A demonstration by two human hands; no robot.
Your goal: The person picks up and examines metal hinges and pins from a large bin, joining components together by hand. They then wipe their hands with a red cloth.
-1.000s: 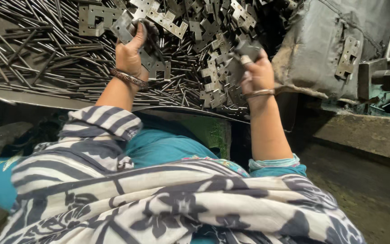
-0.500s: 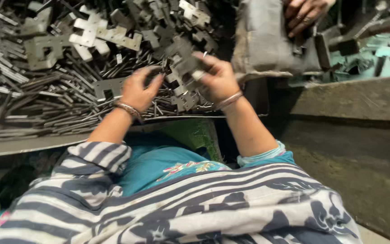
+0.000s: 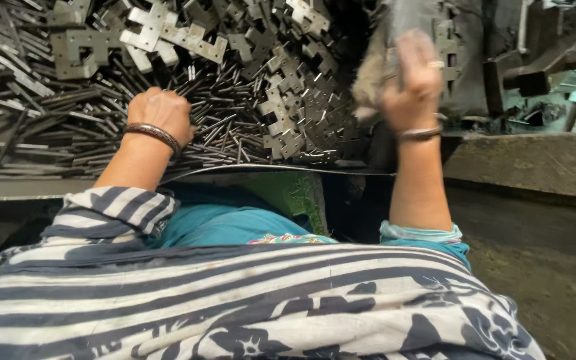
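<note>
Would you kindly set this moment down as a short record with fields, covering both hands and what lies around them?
Left hand: left hand, closed, knuckles up, resting on thin grey metal rods
Right hand: right hand, raised and blurred, at a grey cloth sack; grip unclear
Wrists: a metal bangle on each
Heap: flat grey notched metal stampings piled beyond the rods
Support: thin metal sheet edge under the heap
Clothing: striped black-and-white shawl over teal garment

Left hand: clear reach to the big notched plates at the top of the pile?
Probably yes. The left hand rests on the thin rods, and the notched plates lie uncovered just beyond it, nothing between.
</note>
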